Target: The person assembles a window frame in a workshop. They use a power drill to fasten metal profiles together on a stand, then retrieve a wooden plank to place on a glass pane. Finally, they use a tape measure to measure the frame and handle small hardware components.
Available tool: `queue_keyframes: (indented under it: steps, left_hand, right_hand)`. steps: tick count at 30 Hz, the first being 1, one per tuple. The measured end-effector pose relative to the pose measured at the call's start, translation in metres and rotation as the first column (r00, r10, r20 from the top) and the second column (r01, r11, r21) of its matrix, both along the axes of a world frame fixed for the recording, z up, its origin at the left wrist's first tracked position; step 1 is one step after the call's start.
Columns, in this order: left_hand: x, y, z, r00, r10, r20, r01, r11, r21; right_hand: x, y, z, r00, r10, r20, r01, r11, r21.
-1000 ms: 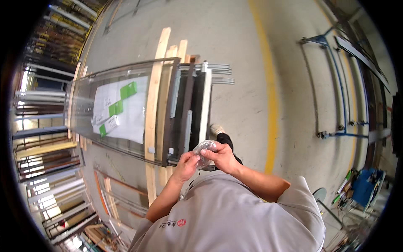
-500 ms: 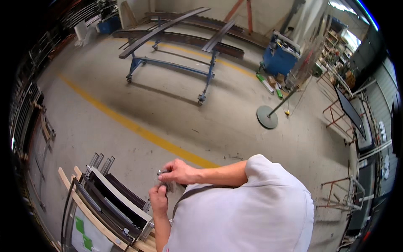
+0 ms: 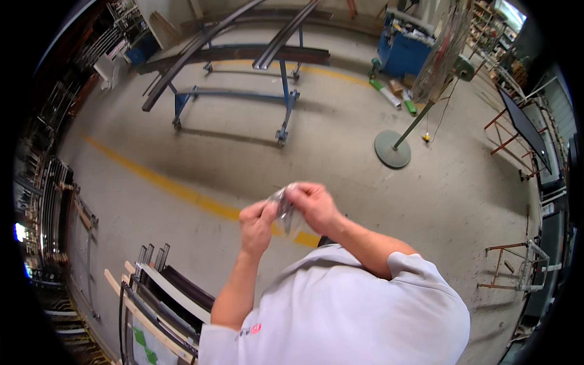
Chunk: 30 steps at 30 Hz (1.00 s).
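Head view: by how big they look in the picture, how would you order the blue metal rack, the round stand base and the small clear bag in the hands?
1. Blue metal rack, by far the largest.
2. Round stand base and small clear bag: they look alike, and the bag's nearness to the camera inflates it, so no ranking.

A single head-worn fisheye view looks steeply down, close over the person's shoulders, toward the workshop floor (image 3: pixel 340 152).
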<state>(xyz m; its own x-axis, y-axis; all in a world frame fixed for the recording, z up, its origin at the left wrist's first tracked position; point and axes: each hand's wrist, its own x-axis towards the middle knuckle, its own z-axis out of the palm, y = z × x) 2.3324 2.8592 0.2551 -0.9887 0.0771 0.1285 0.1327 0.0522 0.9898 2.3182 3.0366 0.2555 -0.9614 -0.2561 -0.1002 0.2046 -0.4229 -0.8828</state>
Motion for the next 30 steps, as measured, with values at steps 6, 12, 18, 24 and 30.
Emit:
queue_keyframes:
  steps: [6, 12, 18, 24, 30]
  left_hand:
    - [-0.124, 0.157, -0.004, 0.982, -0.066, 0.177, 0.015, 0.960, 0.278]
    - [-0.219, 0.252, 0.013, 0.954, -0.177, 0.243, 0.132, 0.973, 0.191]
    - [-0.337, 0.299, -0.006, 0.905, -0.367, 0.215, 0.339, 0.927, 0.157]
    - [-0.498, 0.329, 0.011, 0.896, -0.442, 0.028, 0.442, 0.897, 0.002]
    - [-0.661, 0.415, 0.014, 0.988, -0.152, -0.039, 0.152, 0.875, 0.460]
  right_hand:
    - [-0.101, 0.135, -0.002, 0.948, -0.317, 0.006, 0.315, 0.942, -0.118]
    - [-0.178, 0.236, -0.009, 0.918, -0.395, 0.036, 0.397, 0.910, -0.118]
    - [-0.282, 0.306, -0.023, 0.975, -0.221, 0.002, 0.220, 0.974, -0.059]
    - [-0.446, 0.342, -0.001, 0.980, 0.026, -0.199, 0.032, 0.958, 0.284]
    - [-0.619, 0.352, 0.030, 0.798, -0.340, -0.497, 0.541, 0.768, 0.343]
